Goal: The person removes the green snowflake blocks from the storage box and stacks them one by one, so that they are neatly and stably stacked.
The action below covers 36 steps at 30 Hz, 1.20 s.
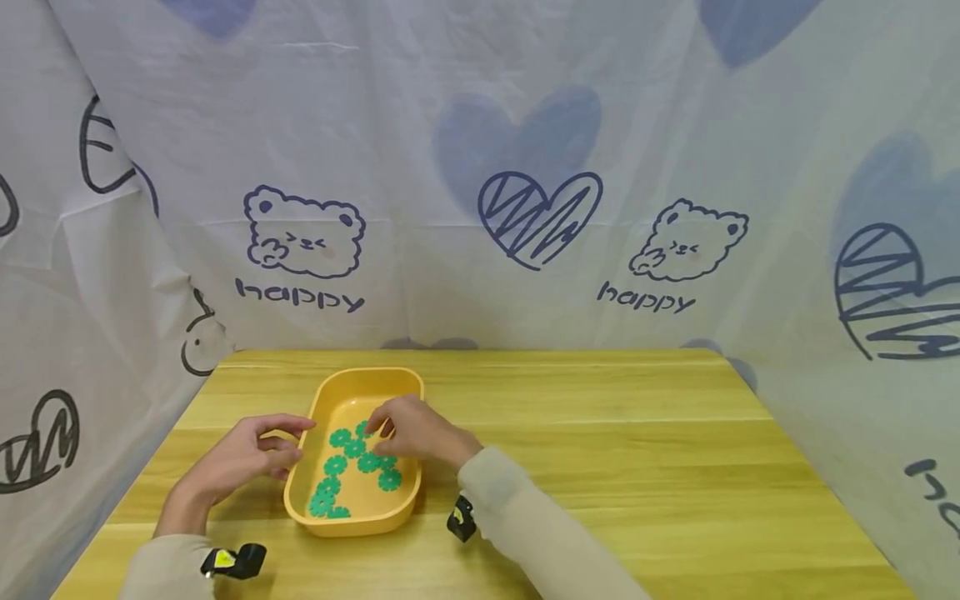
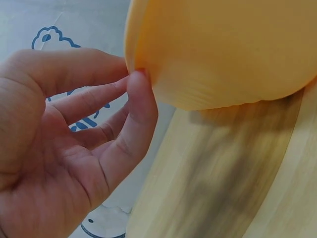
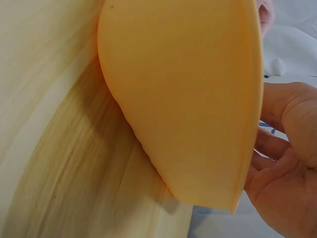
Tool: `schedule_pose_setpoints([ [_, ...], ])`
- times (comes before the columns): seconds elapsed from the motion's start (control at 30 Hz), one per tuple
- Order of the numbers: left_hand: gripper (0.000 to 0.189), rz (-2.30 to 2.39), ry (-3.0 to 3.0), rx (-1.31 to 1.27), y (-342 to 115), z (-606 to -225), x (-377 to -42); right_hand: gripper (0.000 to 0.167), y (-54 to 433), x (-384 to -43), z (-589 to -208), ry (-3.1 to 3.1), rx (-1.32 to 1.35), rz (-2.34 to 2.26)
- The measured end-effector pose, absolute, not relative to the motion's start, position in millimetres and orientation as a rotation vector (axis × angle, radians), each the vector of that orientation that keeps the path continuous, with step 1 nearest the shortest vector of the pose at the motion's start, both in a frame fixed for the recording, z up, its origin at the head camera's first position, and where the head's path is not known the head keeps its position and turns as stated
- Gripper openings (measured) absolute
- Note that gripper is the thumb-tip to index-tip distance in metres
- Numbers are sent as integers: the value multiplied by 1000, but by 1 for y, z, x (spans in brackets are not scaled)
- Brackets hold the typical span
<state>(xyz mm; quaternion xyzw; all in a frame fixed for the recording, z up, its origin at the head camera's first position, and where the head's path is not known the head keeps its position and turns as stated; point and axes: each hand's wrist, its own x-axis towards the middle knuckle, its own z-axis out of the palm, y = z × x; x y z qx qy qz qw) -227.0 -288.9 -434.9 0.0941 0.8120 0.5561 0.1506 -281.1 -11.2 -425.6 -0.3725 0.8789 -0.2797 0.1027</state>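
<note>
A yellow-orange plastic tray (image 1: 352,527) with high walls stands left of centre on the table. Several flat green notched discs (image 1: 335,465), flower-like in outline, lie in it, some overlapping at its near left corner. My left hand (image 1: 243,454) holds the tray's left rim between thumb and fingers; the left wrist view shows the fingertips against the wall. Over the tray's right side reaches my right hand (image 1: 422,429), fingers bent down above the discs, thumb and forefinger apart. From the right wrist view the tray wall (image 3: 183,99) hides those fingertips.
The wood-grain table (image 1: 622,467) stretches to the right of the tray. A pale curtain (image 1: 420,167) with hearts and bears hangs behind and on both sides. Each wrist carries a small black camera (image 1: 462,518) near the tray's near end.
</note>
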Motion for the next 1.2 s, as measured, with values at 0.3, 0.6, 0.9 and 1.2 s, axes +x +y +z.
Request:
schedule_pose_setpoints([
  [0.3,59,1599,2341,276,-289,-435,-226,21,-22,-282,-429,2610,-1133,-725],
  [0.6,59,1596,2338,269,-289,-435,-226,21,-37,-281,-435,2637,-1133,-514],
  [0.9,59,1597,2337,263,-289,-435,-225,22,-45,-274,-438,2670,-1123,-383],
  [1.2,59,1591,2345,276,-288,-436,-227,25,-46,-274,-440,2685,-1174,-325],
])
